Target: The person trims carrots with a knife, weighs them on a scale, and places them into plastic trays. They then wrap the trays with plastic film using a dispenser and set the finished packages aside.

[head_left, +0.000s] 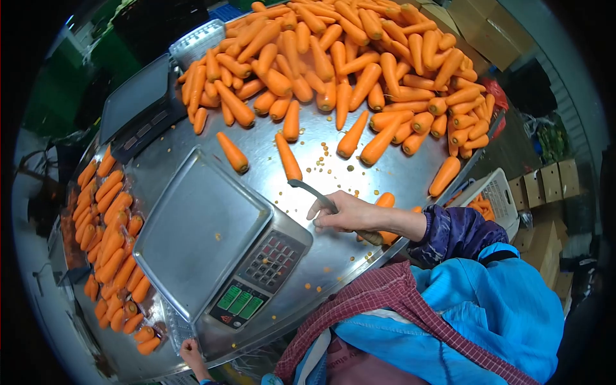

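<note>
My right hand (pixel 341 213) is closed around a slim, dark, curved knife (pixel 313 194), its tip pointing at a loose carrot (pixel 289 158). Beside that hand is a digital weighing scale (pixel 202 231) with a bare metal pan and lit green displays. At the bottom edge, my left hand (pixel 190 353) has its fingers pinched at what looks like a clear plastic bag (pixel 178 326) by the scale's corner. Just beyond lie rows of carrots in clear packaging (pixel 114 256). A few carrots (pixel 385 200) are partly hidden behind my right hand and wrist.
A large heap of carrots (pixel 333 58) covers the far side of the metal table (pixel 256 138). Small carrot trimmings are scattered about. A second scale (pixel 138 99) stands at the far left. To the right are a white crate (pixel 499 197) holding carrots and cardboard boxes (pixel 542 186).
</note>
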The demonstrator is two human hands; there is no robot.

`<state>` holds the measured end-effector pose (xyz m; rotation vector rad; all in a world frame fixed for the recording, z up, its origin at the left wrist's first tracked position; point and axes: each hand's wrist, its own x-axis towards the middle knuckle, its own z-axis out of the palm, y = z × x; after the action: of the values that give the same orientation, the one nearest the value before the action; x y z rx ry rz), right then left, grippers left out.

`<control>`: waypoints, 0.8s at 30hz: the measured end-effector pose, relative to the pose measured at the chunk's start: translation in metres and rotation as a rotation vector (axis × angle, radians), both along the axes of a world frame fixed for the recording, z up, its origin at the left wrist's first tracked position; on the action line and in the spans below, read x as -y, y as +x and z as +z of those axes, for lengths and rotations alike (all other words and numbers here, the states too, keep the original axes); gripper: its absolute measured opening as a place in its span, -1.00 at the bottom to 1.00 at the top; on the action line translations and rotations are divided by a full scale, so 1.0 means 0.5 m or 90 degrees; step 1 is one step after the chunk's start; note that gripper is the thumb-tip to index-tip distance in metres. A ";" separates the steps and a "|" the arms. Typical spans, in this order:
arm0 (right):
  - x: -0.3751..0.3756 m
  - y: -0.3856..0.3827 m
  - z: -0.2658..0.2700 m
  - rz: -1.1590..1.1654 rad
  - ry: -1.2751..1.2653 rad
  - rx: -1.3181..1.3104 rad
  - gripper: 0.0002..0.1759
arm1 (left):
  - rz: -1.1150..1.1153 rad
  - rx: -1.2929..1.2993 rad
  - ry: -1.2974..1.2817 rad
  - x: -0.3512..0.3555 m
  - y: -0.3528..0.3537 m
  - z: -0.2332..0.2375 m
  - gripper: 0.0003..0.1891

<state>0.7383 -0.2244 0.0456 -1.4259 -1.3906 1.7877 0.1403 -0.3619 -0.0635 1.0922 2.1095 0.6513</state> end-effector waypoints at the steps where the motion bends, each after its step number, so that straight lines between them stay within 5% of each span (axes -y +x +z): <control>1: 0.002 0.013 -0.003 -0.027 -0.011 0.010 -0.74 | -0.079 -0.194 0.073 0.005 0.017 -0.004 -0.90; 3: -0.002 0.045 -0.011 -0.074 -0.019 0.029 -0.73 | -0.175 -0.497 0.157 0.015 0.067 -0.003 -0.91; 8: -0.064 0.140 -0.009 -0.142 0.047 0.078 -0.70 | -0.234 -0.589 0.097 0.021 0.088 0.041 -0.91; 10: -0.108 0.184 -0.028 -0.151 0.097 0.109 -0.73 | -0.327 -0.731 -0.098 0.037 0.101 0.100 -0.63; 11: -0.125 0.196 -0.019 -0.184 0.093 0.080 -0.74 | -0.303 -0.750 -0.201 0.024 0.139 0.127 -0.69; 12: -0.142 0.204 0.016 -0.215 0.055 0.065 -0.73 | -0.296 -0.751 -0.202 0.021 0.159 0.158 -0.69; 14: -0.212 0.240 -0.013 -0.223 0.146 0.141 -0.67 | -0.165 -0.629 0.107 0.022 0.185 0.200 -0.72; 16: -0.292 0.272 -0.057 -0.227 0.283 0.277 -0.65 | -0.105 -0.720 0.115 0.027 0.165 0.200 -0.73; 18: -0.346 0.276 -0.071 -0.220 0.389 0.306 -0.57 | -0.010 -0.612 0.088 -0.020 0.225 0.257 -0.72; 19: -0.375 0.272 -0.079 -0.207 0.407 0.472 -0.52 | -0.004 -0.616 0.087 -0.049 0.259 0.272 -0.72; 21: -0.413 0.265 -0.095 -0.163 0.430 0.685 -0.42 | -0.209 -0.511 0.355 -0.114 0.328 0.297 -0.65; 24: -0.449 0.277 -0.131 -0.152 0.509 0.723 -0.46 | -0.261 -0.443 0.278 -0.182 0.402 0.289 -0.83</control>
<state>0.8767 0.0002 -0.0198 -1.9995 -1.9491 0.0375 0.3415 -0.2707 0.0808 2.1797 2.2159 0.5941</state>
